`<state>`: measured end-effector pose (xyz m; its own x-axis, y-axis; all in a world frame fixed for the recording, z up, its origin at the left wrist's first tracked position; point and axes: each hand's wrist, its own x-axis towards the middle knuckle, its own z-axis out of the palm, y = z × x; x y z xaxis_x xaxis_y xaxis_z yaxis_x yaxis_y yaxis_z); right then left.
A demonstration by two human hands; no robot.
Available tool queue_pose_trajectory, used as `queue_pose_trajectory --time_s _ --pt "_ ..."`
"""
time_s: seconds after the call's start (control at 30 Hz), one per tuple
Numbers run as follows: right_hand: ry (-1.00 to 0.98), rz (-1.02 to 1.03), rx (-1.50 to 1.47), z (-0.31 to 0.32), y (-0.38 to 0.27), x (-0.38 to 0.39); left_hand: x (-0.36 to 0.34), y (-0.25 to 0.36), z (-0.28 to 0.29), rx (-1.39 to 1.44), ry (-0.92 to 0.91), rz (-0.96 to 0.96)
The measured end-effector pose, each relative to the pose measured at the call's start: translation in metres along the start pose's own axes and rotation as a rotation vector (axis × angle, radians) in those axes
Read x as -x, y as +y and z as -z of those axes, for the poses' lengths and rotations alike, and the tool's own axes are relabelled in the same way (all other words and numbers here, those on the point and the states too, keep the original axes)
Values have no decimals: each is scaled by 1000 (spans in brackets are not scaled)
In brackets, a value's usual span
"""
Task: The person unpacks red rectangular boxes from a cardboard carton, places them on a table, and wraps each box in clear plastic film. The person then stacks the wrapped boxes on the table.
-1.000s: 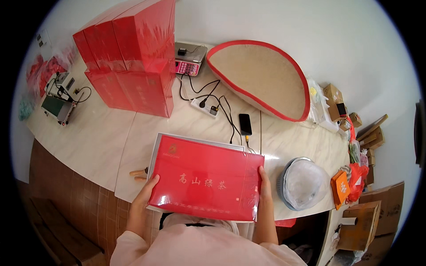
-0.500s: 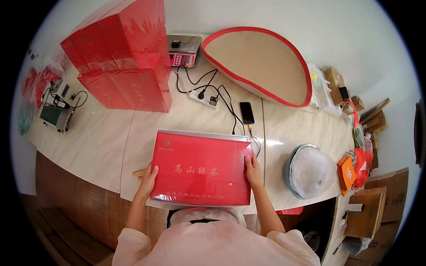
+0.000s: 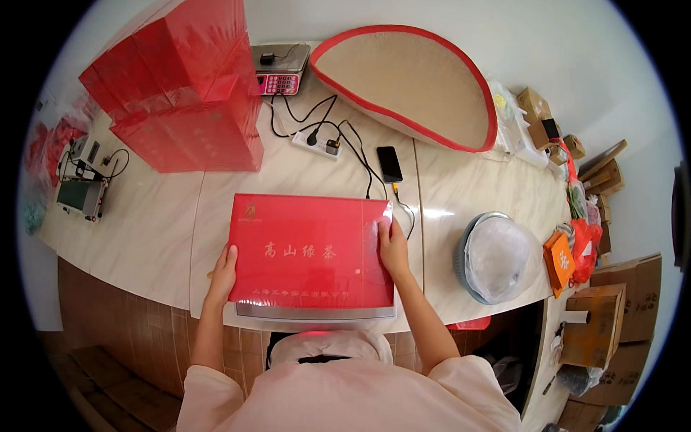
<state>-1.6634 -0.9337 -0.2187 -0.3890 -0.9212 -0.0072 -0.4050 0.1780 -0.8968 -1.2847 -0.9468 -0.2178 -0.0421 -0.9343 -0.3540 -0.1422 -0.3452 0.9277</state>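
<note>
On pale marble-look counter (image 3: 158, 237), left hand (image 3: 223, 270) and right hand (image 3: 393, 248) grip a glossy, film-wrapped flat red box (image 3: 309, 252).

Flat red box (image 3: 311, 248): glossy, wrapped in clear film that catches light near its right edge; silvery rim along the near side. Stacked red boxes (image 3: 180, 93): same shiny film wrap. Countertop (image 3: 158, 230): pale polished stone, smooth, faint veining. Counter front (image 3: 108, 317): brown tiles, matt. Round tray (image 3: 410, 83): woven, rough beige, red cloth edging. Basin (image 3: 497, 255): lined with thin translucent plastic. Cartons (image 3: 619, 302): matt brown cardboard. Phone (image 3: 389, 163): glossy black.
</note>
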Motion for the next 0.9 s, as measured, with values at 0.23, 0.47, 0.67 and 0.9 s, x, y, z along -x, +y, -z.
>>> queue_pose_trajectory --time_s 0.23,0.47,0.67,0.9 --pt "8 -89 49 24 7 46 30 -17 -16 -98 16 -6" --pt "-33 -59 -10 18 6 14 9 -2 -9 -135 -1 -123" --pt "-5 -46 -61 13 4 3 -2 3 -12 -116 26 -148" --pt "-24 -48 -14 24 5 50 36 -17 -6 -188 61 43"
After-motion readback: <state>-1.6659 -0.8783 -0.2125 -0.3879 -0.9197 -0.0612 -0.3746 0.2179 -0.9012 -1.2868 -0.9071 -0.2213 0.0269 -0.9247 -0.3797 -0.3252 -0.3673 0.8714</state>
